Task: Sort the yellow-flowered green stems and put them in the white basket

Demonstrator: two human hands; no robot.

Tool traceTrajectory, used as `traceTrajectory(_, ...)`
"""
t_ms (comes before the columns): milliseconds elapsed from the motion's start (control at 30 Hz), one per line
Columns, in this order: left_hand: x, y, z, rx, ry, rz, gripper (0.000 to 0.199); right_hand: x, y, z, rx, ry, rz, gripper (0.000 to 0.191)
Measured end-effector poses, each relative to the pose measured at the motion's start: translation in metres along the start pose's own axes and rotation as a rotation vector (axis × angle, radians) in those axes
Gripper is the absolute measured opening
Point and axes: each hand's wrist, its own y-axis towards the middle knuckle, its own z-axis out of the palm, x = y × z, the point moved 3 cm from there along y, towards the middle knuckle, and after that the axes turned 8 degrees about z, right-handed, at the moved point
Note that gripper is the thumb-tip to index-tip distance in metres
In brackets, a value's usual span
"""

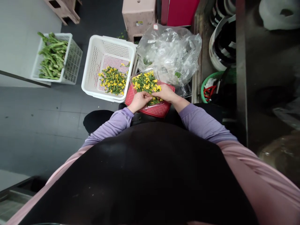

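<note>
A clear plastic tray of yellow flowers with green stems (144,80) rests on a red basket (160,110) in front of my body. Over the tray's near part, my left hand (141,100) has its fingers pressed together at the flowers; what they pinch is too small to make out. My right hand (165,93) meets it from the right, fingertips also closed among the flowers, their contents hidden. More of these yellow flowers (113,82) lie in a white perforated basket (85,78) just left of the red one.
A white basket (73,67) of green stalks (53,57) stands at the far left. Behind the tray lies a crumpled clear plastic bag (173,51), near a pink stool (139,18). To the right are a green basket (203,90) and a dark metal shelf (257,78).
</note>
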Motion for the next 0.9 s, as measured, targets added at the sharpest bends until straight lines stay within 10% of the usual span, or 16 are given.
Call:
traceTrajectory(467,-0.020,0.018,-0.013,0.397,0.106,0.153,0.018,0.014,0.003,-0.012,0.084,-0.642,-0.419,0.006)
traceTrajectory(667,-0.003,0.023,-0.012,0.286,0.083,0.045,0.038,0.015,0.000,-0.028,0.036,-0.165,-0.218,0.020)
traceTrajectory(900,0.020,0.034,0.030,0.129,0.665,0.009,0.023,0.015,0.003,-0.056,-0.068,0.574,0.079,0.029)
